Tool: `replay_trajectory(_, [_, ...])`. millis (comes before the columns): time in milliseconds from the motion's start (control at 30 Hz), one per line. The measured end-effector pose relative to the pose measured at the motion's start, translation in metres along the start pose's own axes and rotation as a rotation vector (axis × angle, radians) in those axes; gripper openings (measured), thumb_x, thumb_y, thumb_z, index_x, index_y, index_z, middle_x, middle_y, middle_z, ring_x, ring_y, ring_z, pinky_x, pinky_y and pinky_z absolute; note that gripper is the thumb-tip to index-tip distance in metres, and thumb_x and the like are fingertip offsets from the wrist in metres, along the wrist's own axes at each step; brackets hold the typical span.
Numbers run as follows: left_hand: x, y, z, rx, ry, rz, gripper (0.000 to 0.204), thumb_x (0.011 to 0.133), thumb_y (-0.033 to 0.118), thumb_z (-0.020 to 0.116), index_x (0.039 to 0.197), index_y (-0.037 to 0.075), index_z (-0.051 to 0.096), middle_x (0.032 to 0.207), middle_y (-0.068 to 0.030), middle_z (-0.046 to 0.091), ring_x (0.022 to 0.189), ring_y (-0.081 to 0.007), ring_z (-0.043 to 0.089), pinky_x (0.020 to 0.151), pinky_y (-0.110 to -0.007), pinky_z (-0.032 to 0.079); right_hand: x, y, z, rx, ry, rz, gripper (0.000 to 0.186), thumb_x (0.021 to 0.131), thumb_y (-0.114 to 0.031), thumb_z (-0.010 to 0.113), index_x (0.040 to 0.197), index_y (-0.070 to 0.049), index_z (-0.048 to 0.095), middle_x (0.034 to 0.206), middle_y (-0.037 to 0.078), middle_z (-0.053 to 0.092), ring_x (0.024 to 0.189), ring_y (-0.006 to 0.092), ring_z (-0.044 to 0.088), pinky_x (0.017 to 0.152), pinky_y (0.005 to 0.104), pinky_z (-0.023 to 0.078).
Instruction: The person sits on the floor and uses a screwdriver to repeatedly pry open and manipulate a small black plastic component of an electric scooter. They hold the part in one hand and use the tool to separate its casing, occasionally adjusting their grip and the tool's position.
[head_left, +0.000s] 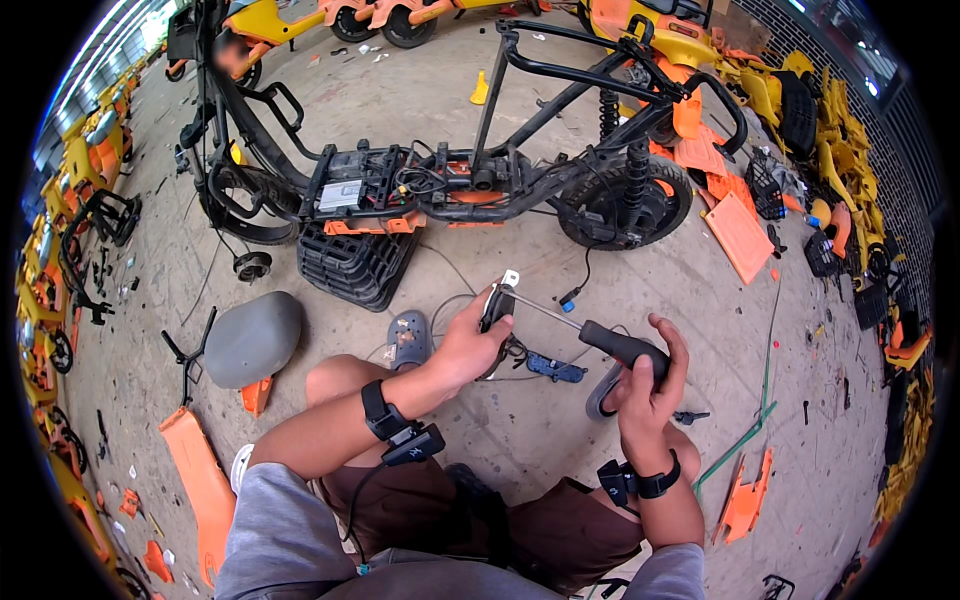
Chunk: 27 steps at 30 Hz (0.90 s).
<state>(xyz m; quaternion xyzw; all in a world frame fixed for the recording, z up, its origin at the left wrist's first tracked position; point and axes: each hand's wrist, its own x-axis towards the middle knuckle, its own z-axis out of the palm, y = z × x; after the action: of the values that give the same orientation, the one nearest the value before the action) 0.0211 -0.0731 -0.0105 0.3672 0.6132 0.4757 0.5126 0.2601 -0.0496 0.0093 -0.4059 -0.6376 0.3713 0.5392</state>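
Observation:
My left hand [472, 340] grips a small black part [497, 306] with a silver bracket at its top and a cable trailing below. In my right hand [650, 385] is a screwdriver [622, 346] with a black handle; its metal shaft points left and its tip touches the black part. Both hands hover above my knees over the concrete floor. A stripped black scooter frame [470, 180] stands just ahead of them.
A grey seat [252, 338] lies at my left beside orange panels [200, 480]. A black crate [355, 265] sits under the frame. A grey sandal [408, 338] and a blue connector [555, 368] lie near my hands. Yellow and orange scooter parts [830, 130] pile up on the right.

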Motion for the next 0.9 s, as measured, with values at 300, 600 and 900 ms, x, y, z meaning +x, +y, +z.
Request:
replay_trajectory(300, [-0.001, 0.005, -0.002, -0.040, -0.016, -0.101, 0.040, 0.101, 0.014, 0.055, 0.140, 0.008, 0.048, 0.093, -0.0005, 0.060, 0.085, -0.0095, 0.054, 0.075, -0.026, 0.046, 0.001, -0.007, 0.004, 0.120, -0.008, 0.145, 0.051, 0.093, -0.004, 0.051, 0.142, 0.002, 0.038, 0.139, 0.020, 0.047, 0.106, 0.0200, 0.057, 0.091, 0.0338, 0.050])
replay_trajectory(600, [0.001, 0.001, 0.000, -0.036, -0.030, -0.060, 0.044, 0.102, 0.015, 0.054, 0.145, 0.010, 0.044, 0.097, -0.0005, 0.059, 0.088, -0.0096, 0.055, 0.077, -0.026, 0.046, 0.001, 0.005, 0.003, 0.095, 0.105, -0.044, 0.053, 0.092, -0.004, 0.054, 0.142, 0.001, 0.037, 0.124, 0.016, 0.051, 0.111, 0.0211, 0.054, 0.100, 0.0349, 0.044])
replay_trajectory(900, [-0.002, 0.002, 0.004, 0.111, -0.042, 0.117, 0.046, 0.099, 0.015, 0.059, 0.143, 0.008, 0.047, 0.092, 0.0015, 0.057, 0.084, -0.0074, 0.050, 0.075, -0.024, 0.044, 0.010, 0.004, 0.006, 0.097, 0.242, -0.048, 0.051, 0.094, -0.003, 0.058, 0.141, 0.001, 0.038, 0.117, 0.013, 0.056, 0.108, 0.0196, 0.055, 0.099, 0.0339, 0.043])
